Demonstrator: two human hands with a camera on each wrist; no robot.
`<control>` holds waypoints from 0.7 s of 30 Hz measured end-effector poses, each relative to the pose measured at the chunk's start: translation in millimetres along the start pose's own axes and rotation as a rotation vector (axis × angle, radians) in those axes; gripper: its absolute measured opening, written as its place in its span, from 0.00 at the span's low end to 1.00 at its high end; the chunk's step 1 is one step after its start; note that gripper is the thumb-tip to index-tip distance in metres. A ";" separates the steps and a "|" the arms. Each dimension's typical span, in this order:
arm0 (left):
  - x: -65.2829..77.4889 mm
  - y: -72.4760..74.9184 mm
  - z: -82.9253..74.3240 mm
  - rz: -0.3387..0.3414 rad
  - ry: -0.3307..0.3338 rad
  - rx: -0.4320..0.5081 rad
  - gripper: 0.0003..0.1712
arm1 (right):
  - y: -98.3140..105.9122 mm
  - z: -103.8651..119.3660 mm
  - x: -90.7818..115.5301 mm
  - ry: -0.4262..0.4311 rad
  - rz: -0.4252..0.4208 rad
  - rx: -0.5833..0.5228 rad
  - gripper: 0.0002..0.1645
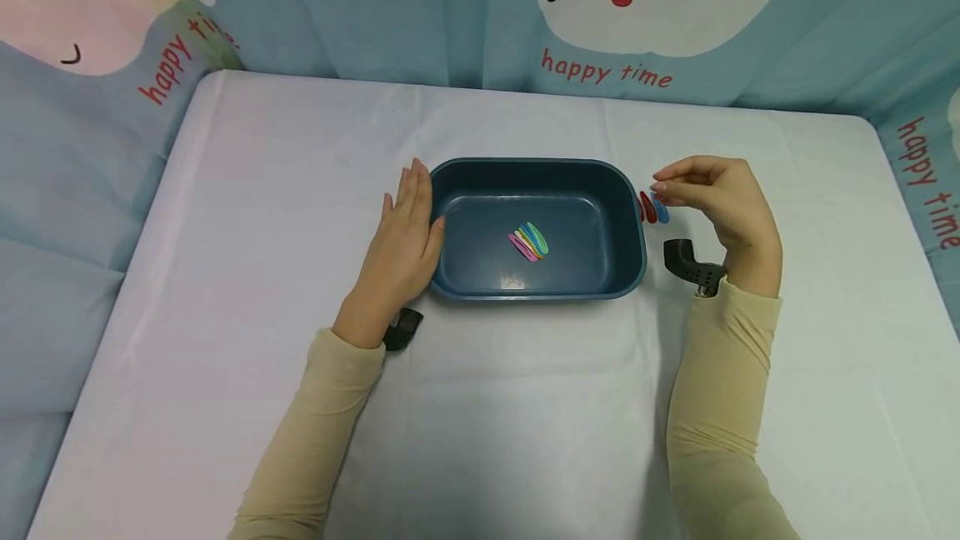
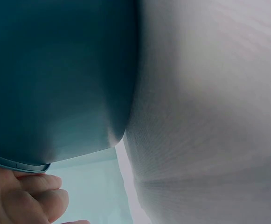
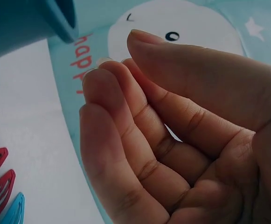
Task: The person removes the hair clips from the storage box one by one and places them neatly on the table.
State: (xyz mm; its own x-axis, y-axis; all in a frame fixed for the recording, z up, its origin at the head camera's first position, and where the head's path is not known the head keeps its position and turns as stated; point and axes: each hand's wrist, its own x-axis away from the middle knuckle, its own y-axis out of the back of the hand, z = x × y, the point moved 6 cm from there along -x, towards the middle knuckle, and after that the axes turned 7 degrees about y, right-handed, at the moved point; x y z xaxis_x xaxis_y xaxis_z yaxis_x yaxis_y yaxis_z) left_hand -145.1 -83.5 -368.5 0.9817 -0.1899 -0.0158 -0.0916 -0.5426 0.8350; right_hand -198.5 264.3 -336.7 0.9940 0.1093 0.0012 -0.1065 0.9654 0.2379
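A dark teal plastic bin point(image 1: 577, 248) sits in the middle of the table in the head view. Several snap hair clips point(image 1: 537, 238) in pink, yellow, blue and green lie bunched on its floor. My left hand point(image 1: 401, 244) rests along the bin's left end, fingers straight and touching the rim. Beyond the right end of the bin, my right hand point(image 1: 720, 194) hovers with fingers loosely bent and thumb near the fingertips, nothing showing between them. Below it lie red hair clips point(image 3: 0, 196) and a blue hair clip point(image 1: 661, 208), beside the bin wall.
A white cloth point(image 1: 510, 407) covers the table. Blue curtains point(image 1: 375, 15) with cartoon prints and red lettering hang along the back and sides. Black wrist camera mounts point(image 1: 693, 267) sit under both wrists, close to the table.
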 end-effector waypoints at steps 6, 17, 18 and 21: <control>0.0 0.6 -0.3 0.005 0.005 -0.002 0.35 | -6.7 8.3 1.4 0.006 0.020 -0.005 0.03; -0.2 2.5 -0.7 -0.005 0.005 -0.011 0.35 | -21.7 16.8 -0.3 0.015 0.069 0.034 0.04; -0.4 2.0 -0.8 -0.004 0.005 -0.013 0.35 | -23.8 17.0 -0.3 0.017 0.080 0.038 0.05; -0.9 1.5 -1.2 -0.004 0.001 -0.015 0.35 | -30.8 19.0 -0.7 0.026 0.112 0.079 0.06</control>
State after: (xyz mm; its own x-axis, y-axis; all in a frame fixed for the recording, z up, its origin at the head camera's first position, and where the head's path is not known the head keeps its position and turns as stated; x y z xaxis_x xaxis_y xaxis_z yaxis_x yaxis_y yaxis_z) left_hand -145.9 -83.2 -366.6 0.9822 -0.1868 -0.0185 -0.0851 -0.5311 0.8430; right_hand -195.4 230.0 -325.6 0.9748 0.2228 0.0071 -0.2137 0.9252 0.3135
